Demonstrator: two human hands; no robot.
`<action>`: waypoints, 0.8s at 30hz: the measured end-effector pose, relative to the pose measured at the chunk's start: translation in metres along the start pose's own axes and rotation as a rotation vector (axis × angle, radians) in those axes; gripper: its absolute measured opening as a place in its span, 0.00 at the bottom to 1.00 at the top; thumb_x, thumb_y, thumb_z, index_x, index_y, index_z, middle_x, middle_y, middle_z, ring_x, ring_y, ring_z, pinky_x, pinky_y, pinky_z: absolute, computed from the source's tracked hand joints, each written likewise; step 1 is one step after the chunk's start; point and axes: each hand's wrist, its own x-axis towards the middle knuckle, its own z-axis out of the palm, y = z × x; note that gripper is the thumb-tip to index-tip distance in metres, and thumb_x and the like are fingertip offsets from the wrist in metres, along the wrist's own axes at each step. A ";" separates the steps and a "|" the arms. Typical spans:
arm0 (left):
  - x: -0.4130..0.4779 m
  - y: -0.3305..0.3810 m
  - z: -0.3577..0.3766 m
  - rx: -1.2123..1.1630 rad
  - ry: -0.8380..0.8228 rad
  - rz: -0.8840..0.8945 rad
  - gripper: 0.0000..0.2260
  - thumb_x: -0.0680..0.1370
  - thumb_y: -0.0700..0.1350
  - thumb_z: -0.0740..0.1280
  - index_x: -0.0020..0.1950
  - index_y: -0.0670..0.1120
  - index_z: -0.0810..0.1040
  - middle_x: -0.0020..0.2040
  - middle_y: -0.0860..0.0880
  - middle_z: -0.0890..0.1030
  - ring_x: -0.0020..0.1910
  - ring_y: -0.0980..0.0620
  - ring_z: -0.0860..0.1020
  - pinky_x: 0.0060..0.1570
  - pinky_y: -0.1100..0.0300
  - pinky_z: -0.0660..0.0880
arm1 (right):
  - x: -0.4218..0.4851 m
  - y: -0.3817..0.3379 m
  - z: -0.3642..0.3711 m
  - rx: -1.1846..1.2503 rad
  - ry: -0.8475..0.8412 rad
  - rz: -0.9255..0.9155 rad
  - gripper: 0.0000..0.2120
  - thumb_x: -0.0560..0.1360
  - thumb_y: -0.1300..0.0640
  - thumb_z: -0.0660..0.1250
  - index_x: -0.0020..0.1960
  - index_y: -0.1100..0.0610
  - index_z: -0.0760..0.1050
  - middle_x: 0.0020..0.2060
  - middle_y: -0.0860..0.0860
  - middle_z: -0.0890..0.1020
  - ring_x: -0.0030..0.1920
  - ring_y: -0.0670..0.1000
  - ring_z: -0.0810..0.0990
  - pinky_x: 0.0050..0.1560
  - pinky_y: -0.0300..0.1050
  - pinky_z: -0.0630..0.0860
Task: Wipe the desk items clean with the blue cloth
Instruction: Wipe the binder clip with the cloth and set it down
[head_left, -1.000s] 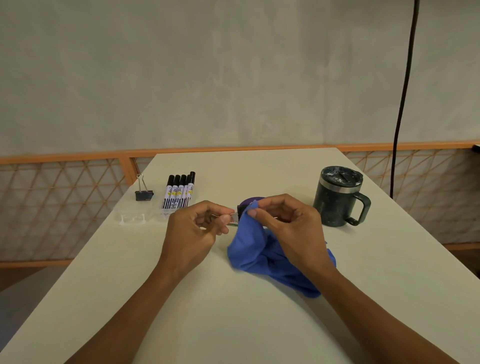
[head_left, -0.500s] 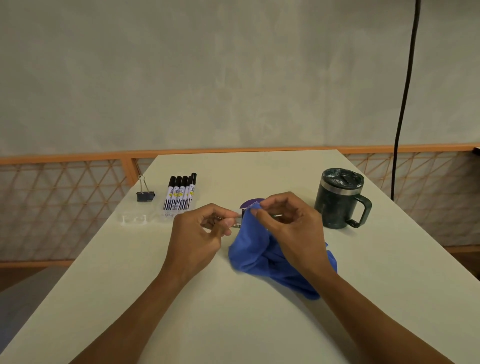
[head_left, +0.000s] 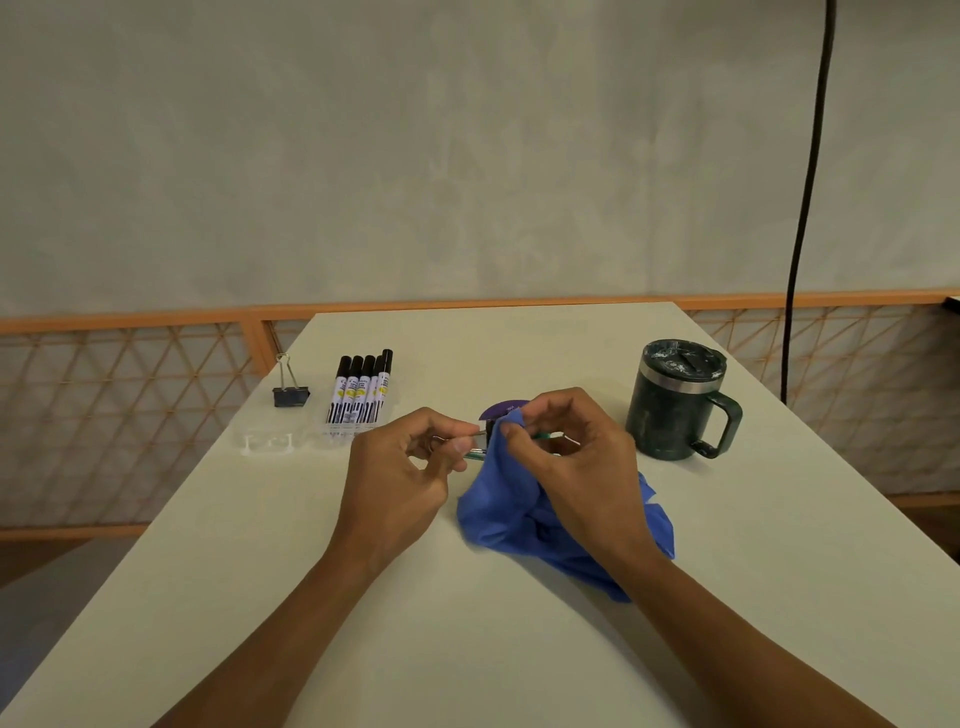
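Blue cloth (head_left: 511, 499) in right hand (head_left: 582, 467), clip (head_left: 488, 430) in left hand (head_left: 400, 473), mid-desk (head_left: 363, 597)

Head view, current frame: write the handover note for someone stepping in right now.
Left hand: pinches the metal end of a small dark item; I cannot tell exactly what it is.
Right hand: pinches a fold of the blue cloth against that item. The rest of the cloth lies bunched on the desk.
Untouched: binder clip and markers at far left, mug at right, purple disc behind the hands.
Done: cannot tell what has been wiped.
Left: finish this item. The mug lid looks smeared, so probably that next, then the others.
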 end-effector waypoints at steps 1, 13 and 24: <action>0.000 0.001 0.001 -0.003 -0.007 0.006 0.07 0.80 0.37 0.76 0.51 0.49 0.87 0.43 0.58 0.87 0.41 0.52 0.87 0.47 0.60 0.82 | 0.000 0.000 0.001 -0.006 0.013 -0.003 0.08 0.76 0.58 0.80 0.51 0.52 0.82 0.44 0.45 0.87 0.47 0.49 0.87 0.51 0.44 0.85; 0.000 0.009 0.002 -0.071 0.027 -0.046 0.06 0.80 0.37 0.76 0.51 0.49 0.87 0.42 0.57 0.88 0.40 0.53 0.87 0.48 0.54 0.83 | -0.002 0.005 0.004 -0.099 -0.002 -0.097 0.12 0.75 0.57 0.80 0.55 0.51 0.80 0.47 0.42 0.85 0.51 0.50 0.86 0.53 0.46 0.85; 0.000 0.006 0.004 -0.159 0.055 -0.133 0.06 0.80 0.38 0.75 0.51 0.49 0.87 0.44 0.53 0.89 0.41 0.51 0.87 0.50 0.51 0.85 | -0.002 0.001 0.006 -0.004 -0.017 -0.025 0.11 0.76 0.57 0.79 0.56 0.51 0.82 0.49 0.44 0.87 0.53 0.50 0.86 0.55 0.47 0.85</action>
